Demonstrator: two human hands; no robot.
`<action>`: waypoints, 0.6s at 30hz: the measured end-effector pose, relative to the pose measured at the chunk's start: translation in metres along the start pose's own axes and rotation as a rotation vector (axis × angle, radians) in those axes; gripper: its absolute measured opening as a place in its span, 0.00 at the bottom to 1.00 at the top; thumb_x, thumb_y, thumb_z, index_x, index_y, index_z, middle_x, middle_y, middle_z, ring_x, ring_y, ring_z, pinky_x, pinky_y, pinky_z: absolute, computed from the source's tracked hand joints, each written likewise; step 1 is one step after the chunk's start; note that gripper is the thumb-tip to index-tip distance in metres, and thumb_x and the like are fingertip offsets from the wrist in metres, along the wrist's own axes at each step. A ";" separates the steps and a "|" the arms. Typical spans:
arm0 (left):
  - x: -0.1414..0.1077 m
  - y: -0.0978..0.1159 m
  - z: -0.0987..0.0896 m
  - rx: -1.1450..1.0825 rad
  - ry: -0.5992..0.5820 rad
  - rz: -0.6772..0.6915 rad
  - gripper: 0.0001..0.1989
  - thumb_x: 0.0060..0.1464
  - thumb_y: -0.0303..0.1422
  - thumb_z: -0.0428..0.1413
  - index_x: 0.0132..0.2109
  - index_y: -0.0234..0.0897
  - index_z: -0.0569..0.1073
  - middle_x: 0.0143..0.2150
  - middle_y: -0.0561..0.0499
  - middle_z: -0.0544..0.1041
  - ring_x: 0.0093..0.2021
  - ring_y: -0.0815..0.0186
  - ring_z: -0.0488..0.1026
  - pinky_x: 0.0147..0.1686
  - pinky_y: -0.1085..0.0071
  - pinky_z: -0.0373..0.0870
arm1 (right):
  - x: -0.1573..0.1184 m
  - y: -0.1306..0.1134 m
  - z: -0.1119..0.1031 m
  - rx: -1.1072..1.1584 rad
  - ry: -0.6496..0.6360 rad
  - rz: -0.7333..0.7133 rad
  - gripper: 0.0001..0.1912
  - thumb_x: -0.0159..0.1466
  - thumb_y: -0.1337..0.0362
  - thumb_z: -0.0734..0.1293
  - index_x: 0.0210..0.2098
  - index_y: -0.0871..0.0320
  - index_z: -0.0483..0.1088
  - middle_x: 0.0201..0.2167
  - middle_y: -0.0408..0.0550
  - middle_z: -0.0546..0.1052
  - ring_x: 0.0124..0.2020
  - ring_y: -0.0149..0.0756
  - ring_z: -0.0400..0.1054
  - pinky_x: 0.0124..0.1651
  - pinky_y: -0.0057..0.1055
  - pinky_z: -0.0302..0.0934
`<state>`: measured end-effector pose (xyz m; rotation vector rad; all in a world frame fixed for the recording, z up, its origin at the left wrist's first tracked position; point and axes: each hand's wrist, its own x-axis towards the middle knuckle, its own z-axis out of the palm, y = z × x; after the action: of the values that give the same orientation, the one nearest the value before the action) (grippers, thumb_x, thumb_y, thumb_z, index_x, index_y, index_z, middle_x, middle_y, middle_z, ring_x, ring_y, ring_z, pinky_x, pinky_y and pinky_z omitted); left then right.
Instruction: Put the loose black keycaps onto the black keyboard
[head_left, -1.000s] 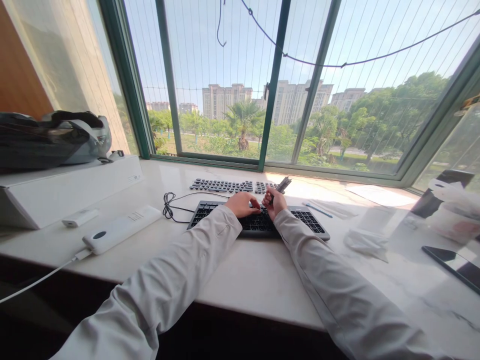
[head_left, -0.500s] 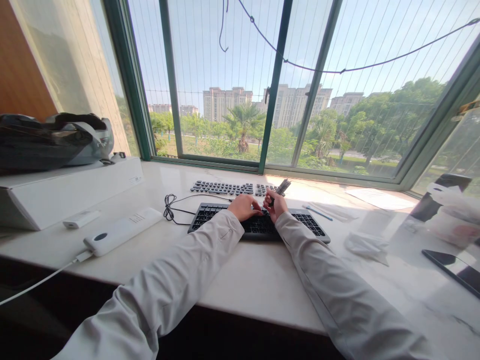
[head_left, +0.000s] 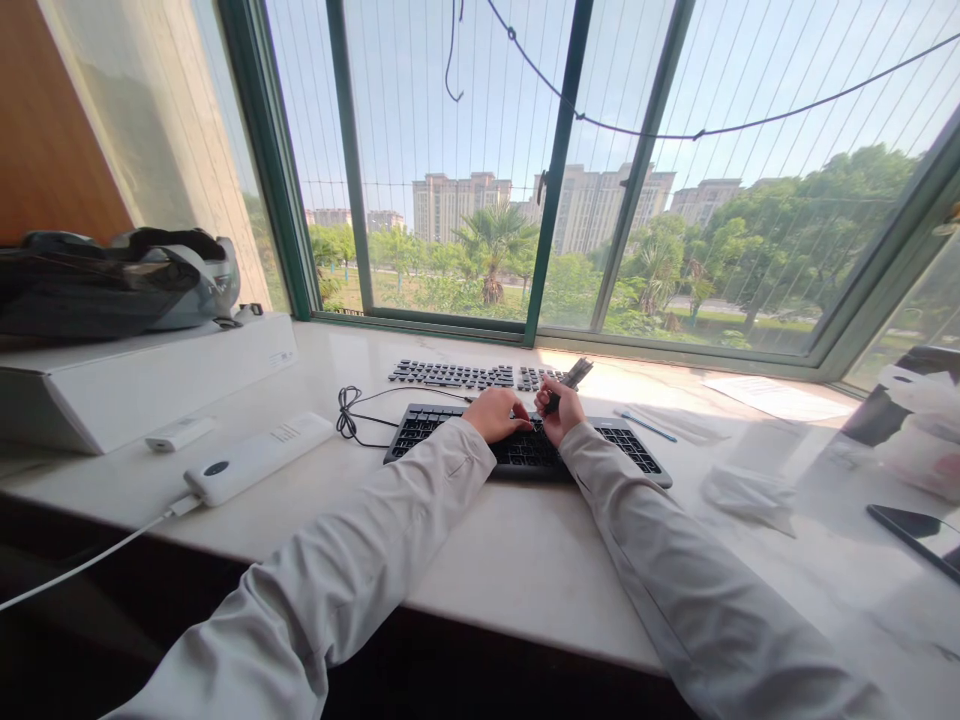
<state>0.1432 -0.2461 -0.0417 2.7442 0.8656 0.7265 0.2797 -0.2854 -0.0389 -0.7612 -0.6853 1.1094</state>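
Note:
A black keyboard (head_left: 634,452) lies on the white marble counter, its key spots looking like bare sockets without caps. Over its middle, my left hand (head_left: 495,414) bends its fingers and thumb down to the sockets; whatever the fingertips pinch is too small to make out. My right hand (head_left: 561,410) is closed around a small dark brush (head_left: 577,373), bristles pointing up and to the right. Both hands nearly touch at the fingertips. Behind the keyboard, loose dark keycaps (head_left: 450,374) lie in rows, partly hidden by my right hand.
A coiled black cable (head_left: 348,412) lies left of the keyboard. Further left are a white power strip-like device (head_left: 259,460), a small white block (head_left: 180,434) and a white box (head_left: 150,380). To the right are a thin blue stick (head_left: 649,426), crumpled plastic (head_left: 750,495) and a phone-like slab (head_left: 915,535).
The view has shifted slightly, so everything sits a little further right. Both hands stay over the keyboard's middle, and the brush is still in my right hand.

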 end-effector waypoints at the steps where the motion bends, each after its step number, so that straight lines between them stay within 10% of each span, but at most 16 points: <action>1: 0.000 0.000 0.000 0.002 -0.003 -0.002 0.13 0.46 0.43 0.60 0.36 0.42 0.80 0.38 0.50 0.78 0.42 0.61 0.73 0.47 0.69 0.66 | -0.001 -0.001 0.000 0.007 0.005 0.009 0.14 0.54 0.62 0.67 0.20 0.58 0.58 0.11 0.36 0.56 0.13 0.22 0.49 0.13 0.22 0.44; 18: -0.006 0.009 -0.001 0.066 0.010 -0.003 0.15 0.47 0.46 0.58 0.38 0.42 0.78 0.42 0.50 0.77 0.43 0.62 0.73 0.46 0.70 0.67 | -0.005 0.000 0.007 0.019 0.028 0.011 0.12 0.55 0.63 0.66 0.20 0.58 0.59 0.11 0.36 0.57 0.13 0.22 0.49 0.13 0.21 0.43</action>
<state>0.1427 -0.2564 -0.0401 2.7981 0.9114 0.7243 0.2726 -0.2889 -0.0359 -0.7638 -0.6473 1.1123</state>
